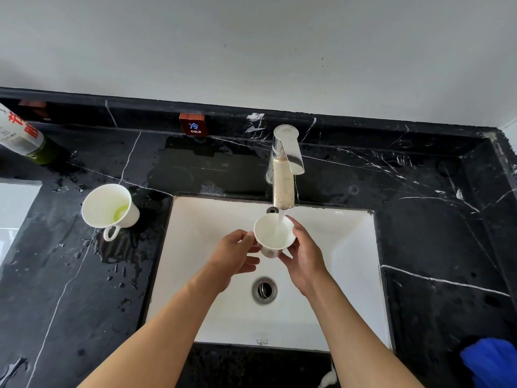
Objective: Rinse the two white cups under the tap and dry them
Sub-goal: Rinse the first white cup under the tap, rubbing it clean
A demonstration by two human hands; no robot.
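A white cup (272, 233) is held upright over the white sink (347, 247), right under the tap (284, 175), and running water pours into it. My left hand (236, 254) grips its left side, apparently at the handle. My right hand (303, 253) wraps the cup's right side and base. A second white cup (107, 207) with a handle stands on the wet black counter to the left of the sink, a greenish tint at its bottom.
The black marble counter (433, 233) surrounds the sink, with puddles near the left cup. A blue cloth (492, 362) lies at the front right. A bottle (21, 133) stands at the far left. A red COLD sign (193, 125) sits on the back ledge.
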